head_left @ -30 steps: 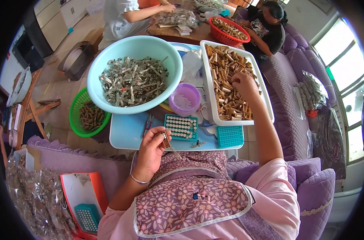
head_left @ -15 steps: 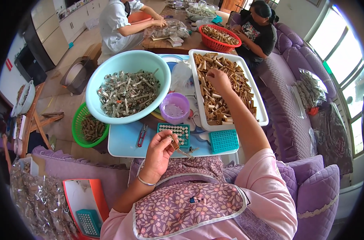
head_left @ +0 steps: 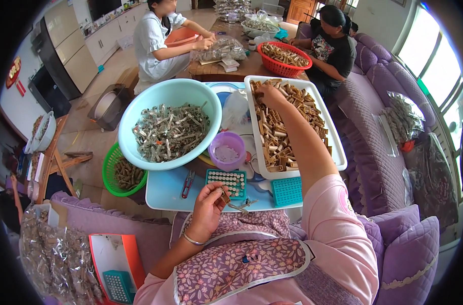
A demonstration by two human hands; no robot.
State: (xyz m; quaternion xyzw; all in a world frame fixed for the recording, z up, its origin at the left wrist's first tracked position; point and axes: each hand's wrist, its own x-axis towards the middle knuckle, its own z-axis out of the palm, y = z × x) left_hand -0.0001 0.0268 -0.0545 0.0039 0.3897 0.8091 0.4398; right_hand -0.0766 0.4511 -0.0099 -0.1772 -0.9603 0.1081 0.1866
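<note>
In the head view, the left hand (head_left: pixel 207 209) is curled in front of the person's apron, at the near edge of the light blue tray (head_left: pixel 165 193). Its fingers (head_left: pixel 217 192) are bent inward and pinch a small brown piece (head_left: pixel 225 197) between thumb and fingertips; the piece pokes out to the right of the fingertips, just below the teal perforated block (head_left: pixel 226 181). A thin metal tool (head_left: pixel 240 207) lies just right of that hand on the tray edge.

The right hand (head_left: pixel 268 94) reaches out over the far left part of the white rectangular tray (head_left: pixel 338 152), which is full of short brown tubes (head_left: pixel 279 137). Its fingers are bent down into the tubes and touch them; whether they have closed on any one tube cannot be told.

Left of the white tray sits a large pale green basin (head_left: pixel 135 152) holding grey-silver strips. A small purple bowl (head_left: pixel 227 150) stands between the basin and the white tray. A second teal block (head_left: pixel 286 190) lies just below the white tray's near edge. Red-handled pliers (head_left: pixel 186 184) lie on the blue tray left of the perforated block. A green basket (head_left: pixel 109 175) with brown pieces sits below the basin's left side.

Beyond the basin, two other people sit at a wooden table with a red basket (head_left: pixel 282 63).
</note>
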